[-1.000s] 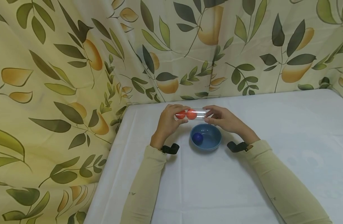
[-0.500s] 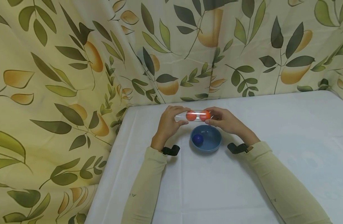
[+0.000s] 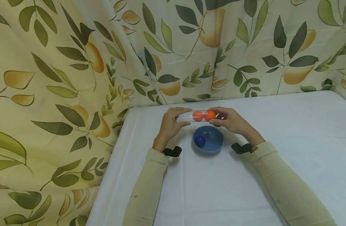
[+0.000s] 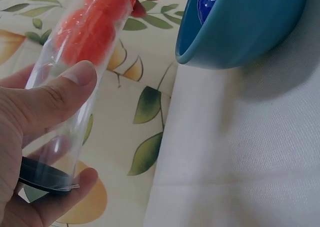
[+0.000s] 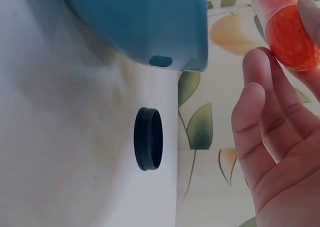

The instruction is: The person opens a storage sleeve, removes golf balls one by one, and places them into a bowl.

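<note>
My left hand (image 3: 169, 121) grips a clear plastic tube (image 3: 185, 117) by its left part, holding it sideways above the table; a black cap (image 4: 46, 177) closes the end nearest the palm. Two orange balls show at the tube's other end. One ball (image 3: 198, 116) lies inside the tube, and the end ball (image 5: 294, 37) is at the mouth, partly out. My right hand (image 3: 233, 121) pinches this end ball between thumb and fingers. Below the hands stands a blue bowl (image 3: 218, 144) with a dark blue ball (image 3: 200, 141) in it.
A loose black cap (image 5: 148, 138) stands on its edge on the white tablecloth (image 3: 218, 191), beyond the bowl near the right hand. Behind the table and along its left side hangs a leaf-patterned curtain (image 3: 195, 69).
The orange balls have shifted right along the tube, away from the left hand. My right thumb and fingers have come onto the end ball and moved slightly right; the left hand stays put.
</note>
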### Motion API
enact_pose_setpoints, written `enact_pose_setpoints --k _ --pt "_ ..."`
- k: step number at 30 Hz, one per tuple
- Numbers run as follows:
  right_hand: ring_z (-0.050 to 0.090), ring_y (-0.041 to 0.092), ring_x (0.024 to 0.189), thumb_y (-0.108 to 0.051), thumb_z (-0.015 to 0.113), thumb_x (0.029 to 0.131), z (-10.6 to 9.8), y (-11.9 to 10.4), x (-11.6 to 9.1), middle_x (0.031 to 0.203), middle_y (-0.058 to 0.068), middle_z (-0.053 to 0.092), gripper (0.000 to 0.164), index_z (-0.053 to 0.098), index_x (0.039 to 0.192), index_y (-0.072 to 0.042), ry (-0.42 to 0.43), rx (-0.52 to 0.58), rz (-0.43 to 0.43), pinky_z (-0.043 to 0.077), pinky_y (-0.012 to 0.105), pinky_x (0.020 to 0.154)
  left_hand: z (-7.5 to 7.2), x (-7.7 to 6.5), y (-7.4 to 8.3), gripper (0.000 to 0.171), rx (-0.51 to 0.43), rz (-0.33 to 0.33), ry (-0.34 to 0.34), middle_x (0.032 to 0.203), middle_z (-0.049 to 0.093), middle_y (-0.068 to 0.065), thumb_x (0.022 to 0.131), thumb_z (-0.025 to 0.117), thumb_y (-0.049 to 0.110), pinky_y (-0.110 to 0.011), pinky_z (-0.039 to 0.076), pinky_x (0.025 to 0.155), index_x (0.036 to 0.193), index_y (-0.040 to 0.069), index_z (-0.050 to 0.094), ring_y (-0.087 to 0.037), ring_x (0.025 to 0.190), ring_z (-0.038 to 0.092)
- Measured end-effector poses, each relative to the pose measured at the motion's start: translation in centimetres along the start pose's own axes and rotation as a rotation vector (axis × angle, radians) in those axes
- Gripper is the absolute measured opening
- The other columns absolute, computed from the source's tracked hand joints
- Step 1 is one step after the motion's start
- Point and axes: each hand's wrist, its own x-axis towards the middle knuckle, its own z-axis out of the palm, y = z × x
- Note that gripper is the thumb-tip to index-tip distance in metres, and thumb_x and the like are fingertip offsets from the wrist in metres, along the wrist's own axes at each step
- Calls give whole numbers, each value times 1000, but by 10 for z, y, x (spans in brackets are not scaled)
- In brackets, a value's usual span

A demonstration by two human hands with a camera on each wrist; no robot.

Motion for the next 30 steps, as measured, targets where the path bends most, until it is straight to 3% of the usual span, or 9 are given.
enact_pose_setpoints --k 6,16,24,30 --pt "62 28 96 -30 74 95 -2 -2 -2 117 14 66 56 56 145 -12 4 -10 6 59 37 81 -1 -1 -1 51 -29 -16 6 131 72 0 77 90 17 -30 50 80 125 25 75 -18 114 61" --pt "67 28 95 -25 78 92 -10 -6 -5 119 14 69 55 59 141 -12 4 -24 -1 58 26 77 0 1 -1 50 -69 -10 10 131 72 -4 78 90 14 -49 55 86 125 22 75 -22 114 60" --pt "66 30 98 -25 80 90 -14 -6 -6 117 13 71 55 61 140 -11 20 -25 -12 56 30 80 -4 1 -2 51 -50 -35 17 131 72 -1 78 90 15 -32 50 81 125 24 75 -21 112 60" --pt "62 26 101 -28 82 89 -15 -2 -11 119 10 69 55 64 138 -11 50 -80 -37 53 28 84 -6 1 -3 51 -60 -39 20 131 72 -1 78 90 16 -30 46 79 126 23 75 -22 103 59"
